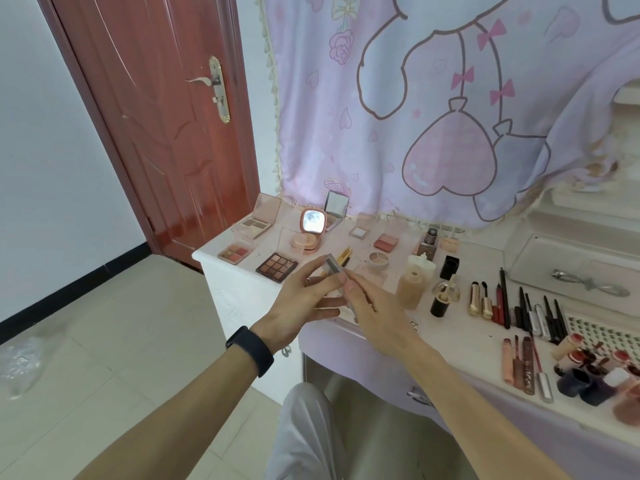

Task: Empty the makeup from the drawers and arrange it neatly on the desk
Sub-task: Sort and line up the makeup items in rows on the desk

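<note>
Makeup tube (pixel 333 266), silver cap, clear body: held up in both hands just over the desk (pixel 457 341) front edge, left of centre. Left hand (pixel 304 303) pinches the capped end. Right hand (pixel 374 308) has its fingers curled round the body. Black band (pixel 250 349) on the left wrist.

Under the front edge: drawer front with a metal handle (pixel 419 398).

Front-right corner: cluster of small jars (pixel 588 377), packed close. Just left of them, lip gloss tubes (pixel 519 362) lying side by side. White perforated tray (pixel 602 329) just behind the jars.

Mid-desk, right of the hands: row of pencils and gold lipsticks (pixel 519 306), roughly parallel, ends toward the front edge. Left of that row, a black-based round bottle (pixel 441 301), then two beige bottles (pixel 410 289) upright, near the right hand.

Left end: nine-pan palette (pixel 277 267) near the left fingertips, four-pan palette (pixel 233 254) by the left edge. Gold brushes (pixel 341 256) partly hidden behind the tube.

Back edge, left part: open clear-lidded palette (pixel 259 220), pink mirror compact (pixel 313 221), open square compact (pixel 336 206).

Behind the desk: pink cartoon cloth (pixel 415 116). Red-brown door (pixel 156 133) off the back-left corner.
</note>
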### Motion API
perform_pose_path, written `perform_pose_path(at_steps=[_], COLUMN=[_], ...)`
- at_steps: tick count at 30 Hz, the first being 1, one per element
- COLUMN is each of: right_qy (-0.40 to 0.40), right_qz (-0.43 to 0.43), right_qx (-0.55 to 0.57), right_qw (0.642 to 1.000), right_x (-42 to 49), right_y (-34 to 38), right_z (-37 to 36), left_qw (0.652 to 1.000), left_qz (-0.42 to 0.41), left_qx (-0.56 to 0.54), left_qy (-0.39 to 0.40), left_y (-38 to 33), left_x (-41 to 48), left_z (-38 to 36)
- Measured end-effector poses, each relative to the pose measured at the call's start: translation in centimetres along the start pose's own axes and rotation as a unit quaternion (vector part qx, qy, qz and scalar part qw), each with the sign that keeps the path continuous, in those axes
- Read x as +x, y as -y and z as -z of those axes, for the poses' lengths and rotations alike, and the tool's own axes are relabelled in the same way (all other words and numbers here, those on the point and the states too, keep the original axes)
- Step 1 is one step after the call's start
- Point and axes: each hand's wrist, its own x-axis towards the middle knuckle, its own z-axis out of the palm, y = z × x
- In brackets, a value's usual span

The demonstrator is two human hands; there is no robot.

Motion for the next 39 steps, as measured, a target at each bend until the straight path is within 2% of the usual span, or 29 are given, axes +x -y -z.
perform_pose_path(at_steps=[6, 18, 23, 27, 30, 32, 34, 36, 39], right_qy=[-0.072, -0.102, -0.068, -0.010, 0.011, -0.001, -0.022, -0.033, -0.036], right_qz=[-0.002, -0.066, -0.087, -0.098, -0.130, -0.149, -0.181, -0.220, -0.249], right_qx=[0.014, 0.011, -0.043, -0.121, -0.130, -0.085, 0.037, 0.160, 0.256], right_qw=[0.997, 0.992, 0.993, 0.988, 0.983, 0.985, 0.982, 0.962, 0.933], right_x=[0.0, 1.2, 2.4, 3.6, 4.3, 4.9, 5.5, 6.0, 6.5], right_y=[0.0, 1.4, 2.0, 3.3, 4.3, 4.5, 4.4, 4.4, 4.1], right_z=[-1.2, -2.1, -1.2, -1.2, -1.1, -0.6, -0.1, 0.3, 0.2], left_qw=[0.995, 0.993, 0.991, 0.988, 0.982, 0.976, 0.969, 0.963, 0.960], left_qz=[-0.064, -0.053, -0.040, 0.015, 0.053, 0.067, 0.069, 0.073, 0.088], left_qx=[-0.072, -0.086, -0.119, -0.150, -0.170, -0.195, -0.216, -0.241, -0.253], left_qy=[-0.037, -0.064, -0.039, -0.035, -0.055, -0.077, -0.093, -0.094, -0.076], left_y=[1.1, 0.9, 1.2, 1.3, 1.1, 1.1, 0.8, 0.4, -0.4], left_x=[0.3, 1.7, 2.1, 2.9, 3.2, 3.2, 3.3, 3.3, 3.4], left_z=[-1.6, -1.3, -0.4, 0.4, 1.0, 1.7, 2.4, 3.3, 4.5])
